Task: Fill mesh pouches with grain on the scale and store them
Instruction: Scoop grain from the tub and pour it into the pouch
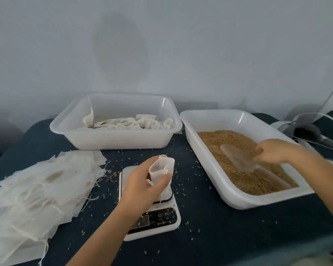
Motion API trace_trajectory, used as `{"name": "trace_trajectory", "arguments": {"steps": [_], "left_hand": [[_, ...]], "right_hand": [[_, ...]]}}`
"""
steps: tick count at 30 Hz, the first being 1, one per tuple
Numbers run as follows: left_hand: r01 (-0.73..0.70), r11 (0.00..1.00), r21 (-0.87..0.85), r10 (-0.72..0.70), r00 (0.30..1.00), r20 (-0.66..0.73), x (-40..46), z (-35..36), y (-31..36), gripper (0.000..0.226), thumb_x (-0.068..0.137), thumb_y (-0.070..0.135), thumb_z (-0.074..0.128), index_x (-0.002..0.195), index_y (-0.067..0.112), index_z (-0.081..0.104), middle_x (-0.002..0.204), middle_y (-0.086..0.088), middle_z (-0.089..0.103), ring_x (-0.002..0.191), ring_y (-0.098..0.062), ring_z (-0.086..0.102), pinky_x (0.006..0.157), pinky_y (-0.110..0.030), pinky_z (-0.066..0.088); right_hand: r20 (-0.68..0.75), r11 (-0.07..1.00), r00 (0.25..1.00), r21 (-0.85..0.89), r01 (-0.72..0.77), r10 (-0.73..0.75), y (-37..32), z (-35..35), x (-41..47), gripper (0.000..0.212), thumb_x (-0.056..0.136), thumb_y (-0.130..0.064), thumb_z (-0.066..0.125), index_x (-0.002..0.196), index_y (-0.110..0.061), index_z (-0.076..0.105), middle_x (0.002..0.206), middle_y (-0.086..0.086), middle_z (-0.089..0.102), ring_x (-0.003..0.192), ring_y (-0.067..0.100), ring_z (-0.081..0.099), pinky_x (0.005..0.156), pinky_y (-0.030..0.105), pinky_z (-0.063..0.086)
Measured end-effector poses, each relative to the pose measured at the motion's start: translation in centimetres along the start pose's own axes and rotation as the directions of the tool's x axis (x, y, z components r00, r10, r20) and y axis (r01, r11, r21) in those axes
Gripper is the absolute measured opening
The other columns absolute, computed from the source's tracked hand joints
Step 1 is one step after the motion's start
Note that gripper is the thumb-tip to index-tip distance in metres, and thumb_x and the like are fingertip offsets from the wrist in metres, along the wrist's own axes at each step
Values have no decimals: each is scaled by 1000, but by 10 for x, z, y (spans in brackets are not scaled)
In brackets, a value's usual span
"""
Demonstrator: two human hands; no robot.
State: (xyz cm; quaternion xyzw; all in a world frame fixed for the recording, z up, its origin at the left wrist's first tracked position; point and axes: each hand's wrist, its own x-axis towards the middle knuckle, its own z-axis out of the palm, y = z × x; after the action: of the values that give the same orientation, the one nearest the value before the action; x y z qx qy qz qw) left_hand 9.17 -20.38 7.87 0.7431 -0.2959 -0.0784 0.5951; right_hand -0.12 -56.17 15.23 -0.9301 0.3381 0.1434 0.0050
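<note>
Two hands work: my left hand (142, 181) pinches an empty mesh pouch (161, 168) upright above the scale (152, 217), while my right hand (273, 152) grips the clear scoop (238, 156) lying in the grain tub (210, 166).

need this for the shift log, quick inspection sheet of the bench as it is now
surface: dark blue table, loose grains scattered on it
job's things: scale; mesh pouch held open above it; tray of grain with clear scoop; tray of filled pouches; stack of empty pouches
clutter: spilled grain near scale
grippers: left hand grips pouch; right hand holds scoop
cables: pale cords far right
surroundings: plain wall; grey object at right, unclear
</note>
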Motion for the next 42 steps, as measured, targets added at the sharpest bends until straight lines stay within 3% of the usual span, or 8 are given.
{"name": "trace_trajectory", "arguments": {"steps": [6, 11, 18, 21, 24, 33, 37, 42], "left_hand": [[-9, 999, -33, 10, 1000, 29, 8, 17, 7, 36, 80, 33, 68, 101, 58, 54, 100, 31, 62, 91, 10, 57, 66, -4, 44], [-8, 1000, -19, 8, 999, 34, 11, 20, 4, 37, 80, 32, 68, 111, 49, 57, 104, 21, 65, 92, 5, 59, 70, -8, 46], [-21, 999, 35, 19, 998, 56, 17, 23, 3, 42, 79, 36, 68, 117, 45, 55, 109, 19, 63, 99, -2, 58, 83, -22, 50], [-47, 996, 78, 41, 996, 82, 20, 28, 5, 46, 78, 39, 67, 121, 46, 51, 110, 22, 61, 99, 3, 56, 81, -16, 47], [-68, 992, 106, 58, 995, 87, 23, 31, 5, 48, 78, 37, 69, 121, 46, 50, 109, 23, 60, 96, 7, 55, 75, -7, 45], [-95, 981, 168, 78, 991, 108, 28, 48, 6, 57, 78, 36, 71, 130, 38, 47, 111, 23, 57, 97, 7, 53, 73, -2, 42], [-109, 977, 185, 91, 990, 103, 28, 46, 6, 57, 78, 36, 71, 130, 37, 47, 103, 35, 50, 99, 18, 46, 72, 4, 36], [-112, 973, 200, 97, 992, 86, 28, 42, 6, 57, 78, 36, 71, 130, 37, 47, 103, 34, 50, 101, 19, 45, 73, 5, 35]], "right_hand": [[144, 976, 988, -216, -30, 62, 19, 21, 4, 31, 89, -32, 55, 109, -11, 66, 102, 2, 65, 91, 17, 61, 82, 29, 51], [184, 986, 983, -163, 24, 7, 17, 27, 9, 31, 83, -43, 65, 103, -20, 71, 99, -4, 69, 89, 13, 63, 85, 30, 52], [49, 990, 989, 44, 136, -138, 23, 26, 10, 12, 91, -36, 58, 92, -23, 58, 95, -3, 63, 83, 10, 58, 68, 23, 43], [37, 966, 975, 153, 210, -218, 36, 16, 2, 29, 91, -31, 60, 119, -26, 54, 117, -10, 57, 100, 8, 57, 84, 24, 44], [55, 970, 970, 73, 233, -237, 49, -4, -10, 46, 91, -29, 61, 135, -29, 47, 129, -11, 54, 114, 9, 52, 100, 28, 40], [210, 966, 961, -145, 212, -179, 56, -21, -20, 45, 91, -22, 58, 135, -32, 50, 128, -12, 56, 113, 7, 51, 101, 26, 40], [213, 956, 948, -125, 267, -237, 47, -5, -10, 47, 91, -25, 60, 137, -26, 48, 138, -9, 50, 123, 9, 48, 106, 29, 38], [167, 943, 928, 70, 326, -334, 40, 15, -1, 39, 90, -24, 63, 126, -36, 55, 125, -8, 61, 110, 16, 59, 98, 37, 47]]}}
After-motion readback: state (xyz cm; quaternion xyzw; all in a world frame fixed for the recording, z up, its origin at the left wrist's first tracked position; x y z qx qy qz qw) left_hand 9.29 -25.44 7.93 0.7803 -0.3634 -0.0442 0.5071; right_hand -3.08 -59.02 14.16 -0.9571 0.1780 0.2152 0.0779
